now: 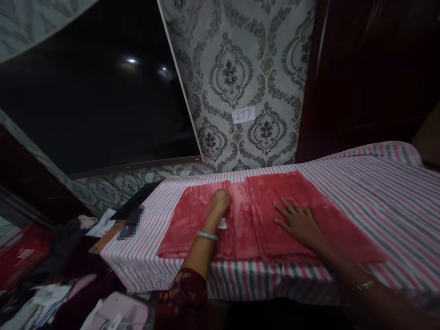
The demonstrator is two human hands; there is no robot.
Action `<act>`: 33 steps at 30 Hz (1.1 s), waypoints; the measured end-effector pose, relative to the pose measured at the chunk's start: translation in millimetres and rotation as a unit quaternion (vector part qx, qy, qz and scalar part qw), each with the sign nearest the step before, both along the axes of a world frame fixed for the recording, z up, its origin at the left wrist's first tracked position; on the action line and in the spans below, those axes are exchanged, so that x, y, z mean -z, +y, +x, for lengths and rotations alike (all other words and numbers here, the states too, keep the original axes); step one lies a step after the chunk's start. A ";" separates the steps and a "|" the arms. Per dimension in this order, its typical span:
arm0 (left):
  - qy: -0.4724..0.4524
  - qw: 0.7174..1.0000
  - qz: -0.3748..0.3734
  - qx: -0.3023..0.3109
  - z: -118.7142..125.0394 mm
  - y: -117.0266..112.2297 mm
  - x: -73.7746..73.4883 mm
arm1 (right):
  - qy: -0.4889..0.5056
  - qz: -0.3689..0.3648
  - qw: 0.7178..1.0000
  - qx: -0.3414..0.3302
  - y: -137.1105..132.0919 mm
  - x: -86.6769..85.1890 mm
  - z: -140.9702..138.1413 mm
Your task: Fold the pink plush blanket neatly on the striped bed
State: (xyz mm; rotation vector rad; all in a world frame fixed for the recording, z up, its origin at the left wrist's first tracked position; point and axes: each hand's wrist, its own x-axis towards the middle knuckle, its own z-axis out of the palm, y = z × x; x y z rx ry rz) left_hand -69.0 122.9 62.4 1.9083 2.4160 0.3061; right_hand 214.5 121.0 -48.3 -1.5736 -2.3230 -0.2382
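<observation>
A red plush blanket (242, 220) lies on the striped cloth, its left and right sides folded in toward a narrow strip down the middle. My left hand (220, 200) is closed on the blanket near the inner edge of the left fold, its fingertips hidden from view. A small white tag (222, 223) shows just below that wrist. On the right fold, my right hand (297, 222) rests palm down with its fingers spread, holding nothing.
A pink, grey and white striped cloth (371, 197) covers the table. Behind it are a patterned wall with a paper (244, 114) marked 277, and a large dark screen (103, 91). Clothes and a pink bag (120, 311) lie low at left, near a red box (24, 252).
</observation>
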 end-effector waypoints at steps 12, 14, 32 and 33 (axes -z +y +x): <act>-0.034 0.999 -0.019 0.024 -32.5 85.9 4.6 | 0.005 0.057 0.998 -0.019 8.1 19.1 5.5; -0.038 0.999 -0.018 0.020 -33.8 92.7 6.8 | 0.007 0.061 0.998 -0.020 8.0 21.2 6.1; -0.047 0.997 -0.006 0.067 -29.0 94.2 -2.1 | 0.002 0.025 1.000 -0.014 1.2 11.6 9.2; -0.043 0.997 -0.006 0.069 -30.5 87.9 -6.8 | 0.003 0.023 1.000 -0.014 0.8 11.0 9.1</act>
